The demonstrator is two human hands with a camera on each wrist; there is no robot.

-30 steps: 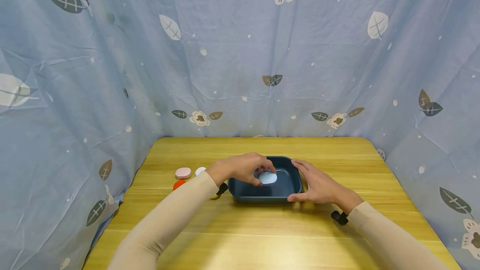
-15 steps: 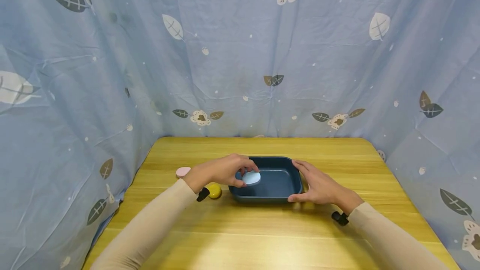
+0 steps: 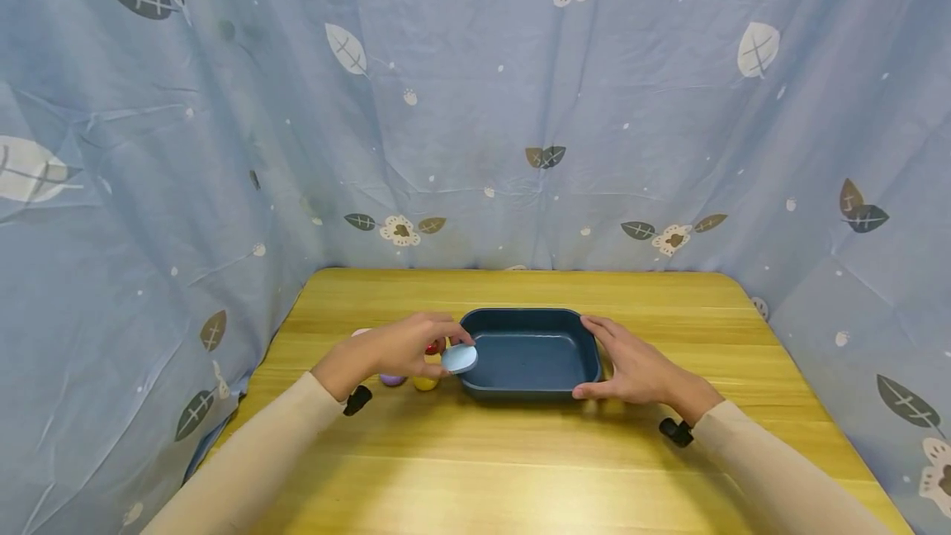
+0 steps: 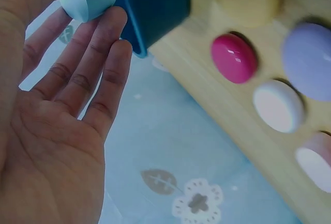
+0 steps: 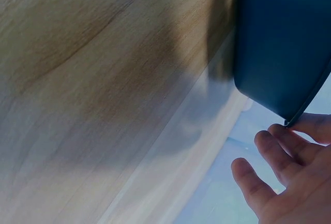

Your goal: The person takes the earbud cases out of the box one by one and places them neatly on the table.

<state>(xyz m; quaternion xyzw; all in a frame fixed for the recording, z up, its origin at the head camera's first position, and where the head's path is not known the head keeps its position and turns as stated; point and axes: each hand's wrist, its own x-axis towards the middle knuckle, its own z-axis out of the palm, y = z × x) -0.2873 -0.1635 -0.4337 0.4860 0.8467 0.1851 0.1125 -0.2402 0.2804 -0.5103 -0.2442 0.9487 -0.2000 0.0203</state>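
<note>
Between the thumb and fingertips of my left hand (image 3: 401,345) I pinch a light-blue oval piece (image 3: 459,359). It has a flat pale face and overlaps the left rim of a dark blue rectangular box (image 3: 529,394) in the head view. My right hand (image 3: 635,366) holds the box's right end, thumb at the front corner and fingers at the back corner. In the right wrist view, fingertips (image 5: 276,129) meet the rim. The box's visible floor is bare. Beneath my left hand, a yellow rounded piece (image 3: 426,383) and a purple one (image 3: 392,380) are partly hidden.
Left of the box, in the left wrist view, lie a glossy red piece (image 4: 234,58), a white oval (image 4: 279,106) and a pink oval (image 4: 316,162). A wooden table (image 3: 520,469) carries everything, with a patterned blue curtain (image 3: 475,106) around it.
My left hand has carried the light-blue piece leftward from over the box's middle to its left rim. My right hand and the box have stayed put.
</note>
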